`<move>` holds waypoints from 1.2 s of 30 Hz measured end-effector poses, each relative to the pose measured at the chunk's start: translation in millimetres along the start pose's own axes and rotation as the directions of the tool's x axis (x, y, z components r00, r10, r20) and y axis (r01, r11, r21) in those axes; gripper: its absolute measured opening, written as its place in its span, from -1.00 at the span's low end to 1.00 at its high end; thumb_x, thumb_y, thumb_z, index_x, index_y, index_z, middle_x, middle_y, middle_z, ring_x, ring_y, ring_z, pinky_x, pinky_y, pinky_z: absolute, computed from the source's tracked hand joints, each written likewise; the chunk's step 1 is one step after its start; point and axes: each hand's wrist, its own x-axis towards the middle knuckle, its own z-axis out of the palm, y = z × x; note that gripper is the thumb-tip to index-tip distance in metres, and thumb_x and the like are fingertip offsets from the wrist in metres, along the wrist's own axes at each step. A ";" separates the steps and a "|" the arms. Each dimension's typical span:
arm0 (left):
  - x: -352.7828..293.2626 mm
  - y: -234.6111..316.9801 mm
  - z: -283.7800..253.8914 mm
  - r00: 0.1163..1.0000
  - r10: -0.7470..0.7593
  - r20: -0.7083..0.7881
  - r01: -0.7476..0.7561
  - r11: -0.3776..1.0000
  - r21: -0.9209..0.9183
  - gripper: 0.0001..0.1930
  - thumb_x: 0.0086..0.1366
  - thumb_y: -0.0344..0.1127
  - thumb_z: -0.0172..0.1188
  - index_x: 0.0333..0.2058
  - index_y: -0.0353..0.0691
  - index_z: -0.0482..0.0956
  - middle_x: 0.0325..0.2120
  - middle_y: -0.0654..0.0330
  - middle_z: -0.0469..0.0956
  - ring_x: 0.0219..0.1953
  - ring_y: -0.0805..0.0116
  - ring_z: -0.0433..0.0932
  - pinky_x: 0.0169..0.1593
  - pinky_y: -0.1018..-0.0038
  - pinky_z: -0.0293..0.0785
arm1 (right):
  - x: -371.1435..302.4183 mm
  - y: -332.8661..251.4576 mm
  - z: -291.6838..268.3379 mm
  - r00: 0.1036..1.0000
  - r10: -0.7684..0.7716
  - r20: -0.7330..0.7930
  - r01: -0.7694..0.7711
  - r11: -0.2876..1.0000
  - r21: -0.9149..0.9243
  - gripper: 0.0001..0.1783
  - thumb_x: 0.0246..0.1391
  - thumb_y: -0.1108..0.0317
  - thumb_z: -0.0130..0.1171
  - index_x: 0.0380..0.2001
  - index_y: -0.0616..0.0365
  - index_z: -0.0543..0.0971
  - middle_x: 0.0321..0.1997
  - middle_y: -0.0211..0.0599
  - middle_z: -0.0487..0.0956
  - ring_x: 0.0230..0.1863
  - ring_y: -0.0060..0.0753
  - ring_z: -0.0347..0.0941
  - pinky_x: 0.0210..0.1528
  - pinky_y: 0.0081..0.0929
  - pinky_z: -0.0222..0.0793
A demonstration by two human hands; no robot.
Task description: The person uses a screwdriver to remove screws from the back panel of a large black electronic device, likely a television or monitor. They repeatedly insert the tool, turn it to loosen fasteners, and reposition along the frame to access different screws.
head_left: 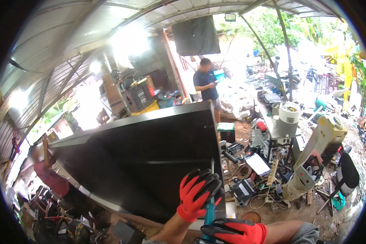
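Both my hands wear red gloves with black fingers. My left hand (196, 195) is curled around the upper part of a teal power tool (210, 214), in front of a large black panel (150, 162). Lower down, my right hand (240, 232) grips the tool's rear body. A thin metal bit (212, 165) points up from the tool along the panel's right edge; whether it touches the panel I cannot tell. The panel stands tilted, with a grey metal rim (138, 118) along its top. At its far left corner, another person (53, 175) has raised hands.
Behind the panel another person (207, 83) stands holding a phone. To the right lie piles of scrap, a black battery-like box (243, 191), a white cylindrical tub (289, 118) on a metal table and a tilted black chair (346, 174). More scrap (65, 223) covers the lower left.
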 end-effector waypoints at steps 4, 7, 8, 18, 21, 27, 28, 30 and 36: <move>-30.0 -21.7 9.0 0.996 0.013 0.085 -0.006 0.996 -0.088 -0.56 -0.14 -0.29 0.41 -0.19 -0.21 0.61 -0.04 -0.02 0.59 0.03 -0.12 0.55 0.15 -0.09 0.39 | -10.2 -2.9 3.1 0.995 0.098 -0.020 -0.097 0.994 0.055 -0.59 0.06 0.09 0.24 -0.08 0.08 0.63 -0.05 -0.09 0.60 -0.01 -0.01 0.55 -0.04 0.09 0.45; -33.4 -26.0 8.0 0.994 0.018 0.105 -0.005 0.993 -0.121 -0.51 -0.21 -0.23 0.43 -0.20 -0.20 0.59 -0.04 -0.04 0.58 0.02 -0.15 0.55 0.15 -0.12 0.38 | -8.5 11.7 -2.6 0.996 -0.010 0.083 0.002 0.996 0.088 -0.62 0.09 0.13 0.20 -0.06 0.06 0.62 -0.05 -0.08 0.59 0.01 -0.06 0.54 -0.03 0.04 0.47; -32.3 -26.5 7.1 0.995 0.020 0.101 -0.008 0.993 -0.122 -0.50 -0.22 -0.23 0.43 -0.21 -0.19 0.58 -0.05 -0.04 0.58 0.01 -0.15 0.55 0.14 -0.12 0.39 | -10.6 13.6 0.5 0.997 -0.020 0.073 0.012 0.995 0.101 -0.62 0.10 0.14 0.18 -0.05 0.07 0.62 -0.04 -0.07 0.59 0.02 -0.05 0.53 -0.03 0.04 0.47; 8.8 -3.2 16.6 0.991 -0.010 -0.137 0.007 1.000 -0.023 -0.52 -0.05 -0.38 0.52 -0.14 -0.15 0.51 -0.11 0.12 0.65 -0.02 0.02 0.59 0.13 0.01 0.41 | -0.1 33.8 -3.0 0.973 -0.109 0.203 0.053 0.963 0.263 -0.53 0.20 0.09 -0.01 0.06 0.08 0.56 0.06 0.02 0.54 0.17 0.12 0.44 0.22 0.31 0.30; 5.4 1.1 15.2 0.995 -0.054 -0.085 0.065 0.990 0.127 -0.73 0.10 -0.37 0.41 -0.22 -0.25 0.60 -0.18 0.07 0.64 -0.07 0.03 0.61 0.11 0.05 0.46 | 12.6 48.3 -11.1 0.973 -0.177 0.149 0.097 0.896 0.433 -0.45 0.21 0.03 -0.03 0.16 0.10 0.49 0.19 -0.02 0.47 0.27 0.19 0.34 0.30 0.42 0.14; 12.5 17.0 30.3 0.977 -0.122 -0.178 0.159 0.965 0.210 -0.71 0.10 -0.37 0.41 -0.20 -0.25 0.60 -0.16 0.07 0.63 -0.06 0.03 0.59 0.12 0.06 0.44 | 15.4 47.1 8.6 0.980 -0.188 -0.058 0.197 0.938 0.284 -0.54 0.10 0.18 0.04 0.05 0.09 0.54 0.13 -0.09 0.50 0.11 0.08 0.47 0.19 0.15 0.39; 13.7 21.8 33.5 0.972 -0.133 -0.196 0.176 0.960 0.218 -0.71 0.10 -0.37 0.41 -0.19 -0.25 0.60 -0.16 0.06 0.63 -0.06 0.02 0.59 0.13 0.06 0.44 | 14.6 48.0 6.2 0.977 -0.209 -0.052 0.215 0.938 0.271 -0.54 0.09 0.19 0.04 0.05 0.09 0.54 0.14 -0.09 0.49 0.12 0.09 0.47 0.19 0.15 0.39; 11.8 30.6 38.9 0.957 -0.159 -0.242 0.216 0.949 0.231 -0.70 0.09 -0.37 0.42 -0.19 -0.26 0.60 -0.16 0.06 0.62 -0.05 0.02 0.58 0.13 0.06 0.43 | 14.2 51.3 1.5 0.967 -0.253 -0.034 0.253 0.938 0.236 -0.54 0.07 0.22 0.06 0.05 0.10 0.53 0.15 -0.10 0.48 0.12 0.10 0.47 0.18 0.15 0.41; 6.0 41.4 53.3 0.884 -0.248 -0.396 0.346 0.917 0.197 -0.69 0.09 -0.38 0.42 -0.17 -0.26 0.61 -0.15 0.05 0.61 -0.04 0.02 0.57 0.15 0.06 0.41 | 15.7 61.4 -4.5 0.949 -0.292 -0.114 0.313 0.901 0.299 -0.57 0.05 0.25 0.07 0.00 0.13 0.54 0.12 -0.05 0.50 0.09 0.11 0.48 0.16 0.14 0.42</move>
